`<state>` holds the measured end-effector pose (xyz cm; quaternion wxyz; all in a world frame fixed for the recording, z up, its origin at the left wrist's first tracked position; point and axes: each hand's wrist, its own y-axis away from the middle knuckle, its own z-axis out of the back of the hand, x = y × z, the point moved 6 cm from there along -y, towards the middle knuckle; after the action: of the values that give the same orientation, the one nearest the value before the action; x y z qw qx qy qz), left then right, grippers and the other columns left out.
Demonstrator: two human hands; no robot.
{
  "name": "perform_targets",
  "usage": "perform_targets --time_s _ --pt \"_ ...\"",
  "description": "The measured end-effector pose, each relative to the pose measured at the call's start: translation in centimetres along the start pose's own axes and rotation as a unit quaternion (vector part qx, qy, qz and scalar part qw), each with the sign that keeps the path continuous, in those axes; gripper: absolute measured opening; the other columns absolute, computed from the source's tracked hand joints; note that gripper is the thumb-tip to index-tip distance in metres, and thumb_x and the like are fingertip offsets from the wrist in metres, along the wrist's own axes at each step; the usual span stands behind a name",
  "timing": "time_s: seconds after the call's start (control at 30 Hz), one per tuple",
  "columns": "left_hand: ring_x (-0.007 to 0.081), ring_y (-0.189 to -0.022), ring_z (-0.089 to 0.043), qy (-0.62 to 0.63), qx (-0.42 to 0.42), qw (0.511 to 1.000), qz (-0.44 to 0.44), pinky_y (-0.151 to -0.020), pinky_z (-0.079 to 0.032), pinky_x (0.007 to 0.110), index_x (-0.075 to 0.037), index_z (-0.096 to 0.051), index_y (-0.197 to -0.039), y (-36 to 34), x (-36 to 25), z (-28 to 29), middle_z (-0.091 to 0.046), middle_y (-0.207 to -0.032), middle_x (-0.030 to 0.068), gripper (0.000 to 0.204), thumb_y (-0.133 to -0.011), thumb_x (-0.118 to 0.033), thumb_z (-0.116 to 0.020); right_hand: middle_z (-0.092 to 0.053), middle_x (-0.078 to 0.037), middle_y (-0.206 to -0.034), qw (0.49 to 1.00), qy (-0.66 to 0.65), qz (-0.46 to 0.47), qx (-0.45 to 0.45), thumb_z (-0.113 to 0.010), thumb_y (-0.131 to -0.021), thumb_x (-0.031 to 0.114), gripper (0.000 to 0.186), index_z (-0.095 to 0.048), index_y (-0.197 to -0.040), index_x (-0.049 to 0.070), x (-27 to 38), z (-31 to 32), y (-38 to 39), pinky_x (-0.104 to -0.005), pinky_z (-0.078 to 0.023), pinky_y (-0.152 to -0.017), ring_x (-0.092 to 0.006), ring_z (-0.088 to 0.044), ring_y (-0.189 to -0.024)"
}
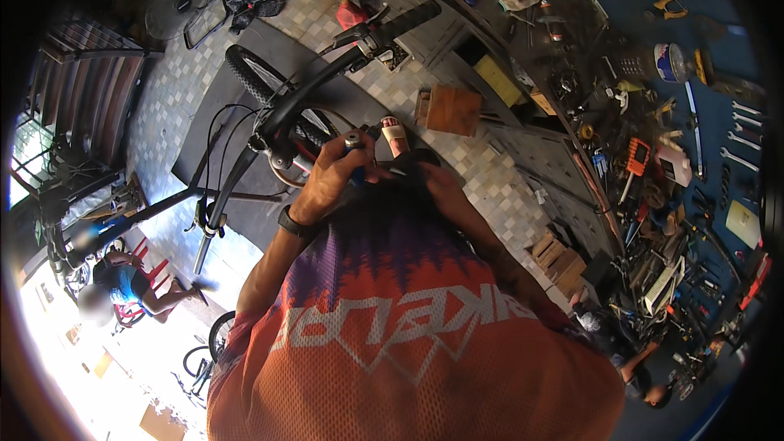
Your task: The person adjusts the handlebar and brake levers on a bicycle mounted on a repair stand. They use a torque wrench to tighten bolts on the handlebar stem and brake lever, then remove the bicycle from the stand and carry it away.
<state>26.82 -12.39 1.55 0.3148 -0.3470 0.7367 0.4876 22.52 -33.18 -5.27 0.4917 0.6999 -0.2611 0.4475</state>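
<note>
Nearest the lens is the orange and purple jersey [408,335], filling the bottom half of the frame, with both forearms running up from it to the middle.

The left hand [331,175], with a black watch [294,222] at the wrist, is closed around a small blue-handled tool [355,147] right at the stem end of the handlebar [327,73]. The right hand [429,175] sits just beside it, curled over something dark; I can't tell what it pinches, or how tight. Both hands are a bit above centre, touching or nearly touching the bar clamp area.

The bar sweeps from the black grip [408,20] at upper middle down past the brake lever [359,33] to the fork [208,229] at left. The front tyre [253,73] shows behind it, over a dark mat [245,131] on the tiled floor.

My take on doing this well: keep the tool square and fully seated, steady the bar with the other hand, and turn in small bites so nothing rounds off.

Further out: a wooden box [449,109] on the floor, a sandalled foot [394,135], and a workbench [653,155] packed with tools along the right edge. A seated person [122,286] is at lower left.
</note>
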Motion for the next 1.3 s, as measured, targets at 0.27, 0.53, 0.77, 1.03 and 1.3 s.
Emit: perform_targets --time_s 0.27,0.53,0.77,1.03,1.3 --pt "0.0141 -0.075 -0.066 -0.054 -0.008 0.996 0.068 -0.071 -0.052 0.029 0.000 -0.062 -0.102 0.0 1.3 -0.8 -0.064 -0.083 0.0050 0.018 -0.095 -0.016 -0.060 -0.073 -0.020 -0.104 0.984 0.178 0.023 -0.015 -0.061 -0.102 0.027 0.030 -0.063 -0.113 -0.001 5.1 -1.8 0.5 -0.0436 -0.054 -0.085 -0.0363 -0.072 -0.099" --pt "0.0153 -0.072 -0.065 -0.057 0.010 0.998 0.038 -0.069 -0.052 0.028 0.001 -0.062 -0.107 -0.6 1.3 -0.9 -0.065 -0.083 0.0063 0.021 -0.097 -0.017 -0.058 -0.074 -0.018 -0.099 0.942 0.310 0.131 0.004 -0.071 -0.097 0.035 0.038 -0.068 -0.104 -0.002 7.4 -2.1 0.3 -0.0412 -0.054 -0.081 -0.0324 -0.073 -0.090" --pt "0.0197 -0.076 -0.068 0.059 -0.019 0.997 0.047 -0.073 -0.053 0.031 0.001 -0.061 -0.105 -0.6 1.6 -0.5 -0.065 -0.084 0.0086 0.018 -0.099 -0.016 -0.057 -0.070 -0.013 -0.085 0.987 0.141 0.076 -0.024 -0.073 -0.095 0.030 0.031 -0.070 -0.101 0.000 5.6 -1.7 0.0 -0.0386 -0.052 -0.074 -0.0249 -0.070 -0.081" --pt "0.0221 -0.078 -0.066 0.133 0.008 0.991 0.031 -0.076 -0.052 0.033 -0.001 -0.060 -0.110 -0.4 1.0 -0.8 -0.064 -0.089 0.0105 0.018 -0.099 -0.015 -0.060 -0.064 -0.018 -0.080 0.987 0.134 0.079 -0.042 -0.067 -0.098 0.031 0.035 -0.065 -0.091 -0.004 3.1 -0.2 -0.4 -0.0381 -0.046 -0.067 -0.0289 -0.059 -0.067" --pt "0.0118 -0.066 -0.062 -0.243 0.075 0.960 -0.117 -0.063 -0.050 0.030 0.003 -0.069 -0.106 -8.7 -4.5 -7.8 -0.065 -0.075 0.0066 0.023 -0.094 -0.017 -0.066 -0.055 -0.003 -0.079 0.925 -0.235 0.057 -0.293 -0.044 -0.107 0.029 0.039 -0.068 -0.095 0.001 -2.3 7.9 -1.9 -0.0310 -0.041 -0.067 -0.0115 -0.051 -0.073"
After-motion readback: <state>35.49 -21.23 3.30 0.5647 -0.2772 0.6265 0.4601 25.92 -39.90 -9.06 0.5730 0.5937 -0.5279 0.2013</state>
